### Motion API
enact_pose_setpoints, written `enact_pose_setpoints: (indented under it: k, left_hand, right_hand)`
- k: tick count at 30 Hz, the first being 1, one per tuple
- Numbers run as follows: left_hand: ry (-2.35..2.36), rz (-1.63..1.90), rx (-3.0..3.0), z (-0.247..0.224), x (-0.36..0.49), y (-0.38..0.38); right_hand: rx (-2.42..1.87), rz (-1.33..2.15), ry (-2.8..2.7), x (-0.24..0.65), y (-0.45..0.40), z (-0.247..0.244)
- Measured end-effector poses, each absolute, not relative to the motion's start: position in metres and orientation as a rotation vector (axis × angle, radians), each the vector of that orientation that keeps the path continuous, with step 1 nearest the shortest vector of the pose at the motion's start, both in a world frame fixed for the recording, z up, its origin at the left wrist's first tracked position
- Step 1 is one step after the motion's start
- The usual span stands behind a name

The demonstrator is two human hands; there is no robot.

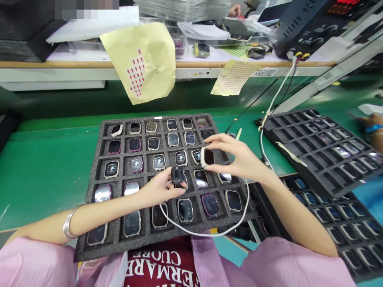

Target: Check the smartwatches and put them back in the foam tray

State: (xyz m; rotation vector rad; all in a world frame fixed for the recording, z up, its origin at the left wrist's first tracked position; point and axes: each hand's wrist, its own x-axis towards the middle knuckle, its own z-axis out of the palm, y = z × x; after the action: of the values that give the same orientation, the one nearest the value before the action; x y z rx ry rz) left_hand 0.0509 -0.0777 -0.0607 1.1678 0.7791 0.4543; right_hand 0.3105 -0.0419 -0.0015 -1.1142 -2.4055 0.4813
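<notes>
Between the fingers of my left hand (166, 186) is a small black square device (177, 175); a white cable (206, 234) seems to run from it. My right hand (236, 153) pinches a pale-cased smartwatch (208, 157) by its edges, lifted over the tray and tilted. Below both hands lies a dark grey foam tray (80, 244) whose compartments hold many strapless smartwatches in pale and purple cases. Some, such as the smartwatch (180, 158) near the centre, show a lit face; others have dark screens. My left fingers partly cover a watch under the black device.
More foam trays of watches (314, 181) stand at the right, some overlapping. A co-worker's hand (374, 121) is at the far right. Behind, a shelf (191, 71) carries yellow sheets (149, 59), papers and a power supply (314, 32) with hanging cables.
</notes>
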Motion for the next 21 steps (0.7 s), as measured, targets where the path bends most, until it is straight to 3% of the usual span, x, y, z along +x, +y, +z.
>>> enact_pose_setpoints:
  k: [5,13,21]
  left_hand:
    - [0.782,0.521,1.188,-0.060,0.049,-0.076]
    - [0.783,0.500,1.151,-0.059,0.047,-0.076]
    - [0.768,0.546,1.091,-0.055,0.045,-0.076]
  right_hand:
    - [-0.943,0.664,-2.425,0.257,-0.066,-0.021]
    - [-0.852,0.405,-2.522,0.244,-0.063,-0.043]
    - [-0.873,0.433,-2.379,0.238,-0.072,-0.051]
